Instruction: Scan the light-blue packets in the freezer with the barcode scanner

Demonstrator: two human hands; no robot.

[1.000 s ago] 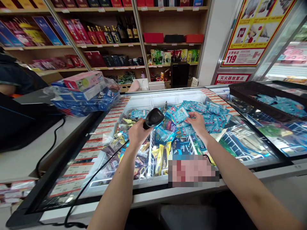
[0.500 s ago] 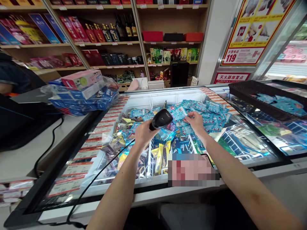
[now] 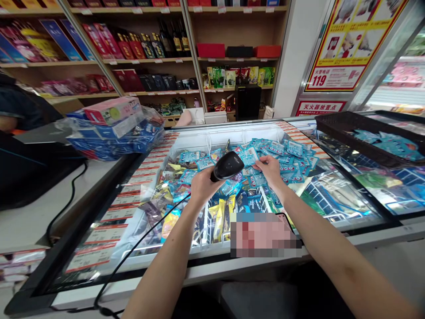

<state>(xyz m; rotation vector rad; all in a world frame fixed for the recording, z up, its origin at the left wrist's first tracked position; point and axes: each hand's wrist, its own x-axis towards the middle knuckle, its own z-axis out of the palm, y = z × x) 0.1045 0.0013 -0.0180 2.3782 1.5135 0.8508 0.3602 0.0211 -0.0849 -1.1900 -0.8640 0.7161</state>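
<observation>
My left hand [image 3: 203, 184] is closed around a black corded barcode scanner [image 3: 229, 165], its head tilted to the right toward a small blue packet. That blue packet [image 3: 249, 156] is pinched at its right edge by my right hand [image 3: 268, 168], and a white label patch shows on it. Beneath and beyond my right hand, a pile of similar blue packets [image 3: 294, 160] spreads over the glass top of a chest freezer [image 3: 133, 241]. The scanner's grip is mostly hidden in my left hand, and its black cable [image 3: 146, 232] trails down to the lower left.
Wrapped blue boxes [image 3: 113, 133] stand on the left counter, near a person's sleeve [image 3: 20, 99]. At right, a dark tray [image 3: 365, 133] holds more blue packets. A pixelated phone [image 3: 265, 235] lies on the freezer's front edge. Stocked shelves [image 3: 159, 62] line the back.
My left hand has shifted the scanner slightly right, closer to the held packet. My right hand keeps its pinch on the packet and has barely moved.
</observation>
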